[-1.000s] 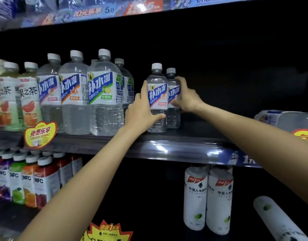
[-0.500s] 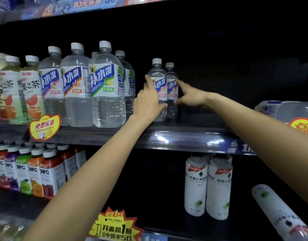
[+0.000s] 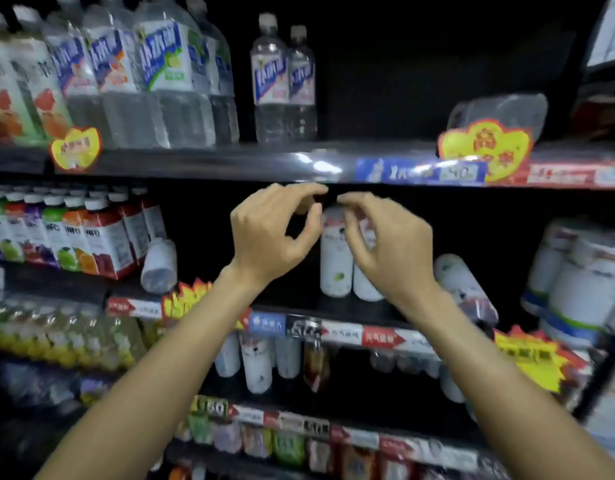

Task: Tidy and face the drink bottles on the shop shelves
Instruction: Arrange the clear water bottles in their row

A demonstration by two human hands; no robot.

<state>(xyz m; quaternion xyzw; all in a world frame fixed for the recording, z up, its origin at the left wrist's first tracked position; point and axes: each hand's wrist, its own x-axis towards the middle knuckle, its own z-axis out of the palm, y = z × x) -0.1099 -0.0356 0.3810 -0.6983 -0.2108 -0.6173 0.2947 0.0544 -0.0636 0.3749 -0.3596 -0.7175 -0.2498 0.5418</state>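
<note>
Left hand (image 3: 275,233) and right hand (image 3: 385,244) raised, fingers curled and empty, before two upright white bottles (image 3: 337,254) under the upper shelf edge (image 3: 230,164).

Two small clear bottles (image 3: 284,81), blue-white labels, stand upright side by side, touching, upper centre of frame, labels forward. Large clear bottles (image 3: 160,77) upright in a row, upper left. Two white bottles (image 3: 337,258) upright at centre, partly hidden. One white bottle (image 3: 463,289) lies on its side, centre right.
</note>
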